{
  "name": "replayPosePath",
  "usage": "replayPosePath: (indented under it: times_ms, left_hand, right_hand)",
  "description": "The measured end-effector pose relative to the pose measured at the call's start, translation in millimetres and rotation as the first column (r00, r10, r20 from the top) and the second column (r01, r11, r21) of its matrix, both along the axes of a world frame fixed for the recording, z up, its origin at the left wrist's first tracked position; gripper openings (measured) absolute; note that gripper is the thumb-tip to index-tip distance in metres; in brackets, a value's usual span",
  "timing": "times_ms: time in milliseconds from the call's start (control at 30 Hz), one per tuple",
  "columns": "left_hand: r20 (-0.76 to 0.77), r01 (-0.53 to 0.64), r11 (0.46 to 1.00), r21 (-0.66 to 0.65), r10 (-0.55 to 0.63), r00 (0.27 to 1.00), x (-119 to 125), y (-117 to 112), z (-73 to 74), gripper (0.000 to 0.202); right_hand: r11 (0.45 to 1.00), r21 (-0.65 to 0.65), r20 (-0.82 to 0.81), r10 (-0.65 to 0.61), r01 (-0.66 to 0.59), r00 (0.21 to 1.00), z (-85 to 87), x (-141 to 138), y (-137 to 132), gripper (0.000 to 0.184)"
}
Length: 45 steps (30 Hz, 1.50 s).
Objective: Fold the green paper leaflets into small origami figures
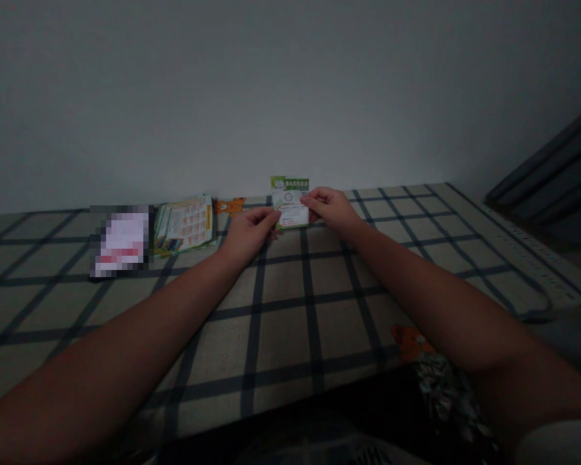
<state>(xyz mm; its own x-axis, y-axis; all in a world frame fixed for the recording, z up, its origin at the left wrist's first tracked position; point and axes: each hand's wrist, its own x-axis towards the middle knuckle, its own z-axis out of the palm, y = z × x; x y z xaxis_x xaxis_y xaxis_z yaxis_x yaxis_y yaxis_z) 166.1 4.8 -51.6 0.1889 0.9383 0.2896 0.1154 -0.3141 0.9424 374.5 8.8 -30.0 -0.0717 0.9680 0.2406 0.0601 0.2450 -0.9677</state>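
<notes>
Green-and-white leaflet [294, 194] between both hands [246, 236] [334, 208], its small print [293, 214] illegible.

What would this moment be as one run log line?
left hand: holds paper, left edge | right hand: holds paper, right edge | leaflets: on checked cloth, beside pixelated item

Reaching forward with left arm [145, 329] and right arm [430, 290], bare and slanting inward; holding left hand [246, 237] and right hand [334, 210] near each other but apart, with the right slightly higher, pinching with thumbs [270, 222] turned inward
</notes>
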Motion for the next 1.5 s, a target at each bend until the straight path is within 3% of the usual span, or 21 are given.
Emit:
replayPosePath:
  times_ms: [233, 567, 900, 1067, 1333, 1500]
  left_hand:
    - [-0.062, -0.067, 0.995, 0.08, 0.072, 0.995, -2.6, 4.4, -0.1, 0.033]
    - [0.07, 0.016, 1.0, 0.0, -0.016, 0.997, 0.4, 1.1, 1.9, 0.041]
    - [0.035, -0.005, 1.0, -0.009, 0.005, 0.999, 0.0, 0.0, 4.1, 0.036]
    - [0.043, -0.026, 1.0, 0.004, 0.026, 0.999, 0.2, 0.2, 4.5, 0.03]
    - [0.157, 0.083, 0.993, -0.082, -0.07, 0.985, -0.2, 9.9, -8.5, 0.027]
    - [0.074, 0.074, 0.997, -0.025, -0.072, 0.995, -1.2, 11.6, -12.6, 0.043]
  right_hand:
    - [0.997, -0.059, 0.045, 0.055, -0.052, 0.997, 1.5, 0.1, -3.0, 0.015]
    - [0.997, -0.063, 0.032, 0.045, -0.043, 0.998, 0.4, 1.7, -1.7, 0.013]
    - [0.998, -0.034, 0.052, 0.055, -0.053, 0.997, -2.7, 3.3, 1.5, 0.014]
    - [0.989, -0.101, 0.083, 0.114, -0.106, 0.99, 0.1, 2.8, -2.0, 0.009]
    - [0.985, -0.105, 0.095, 0.15, -0.139, 0.984, 4.5, -0.7, -7.8, 0.018]
    - [0.981, -0.092, 0.11, 0.179, -0.17, 0.978, 0.4, 0.4, -7.3, 0.015]
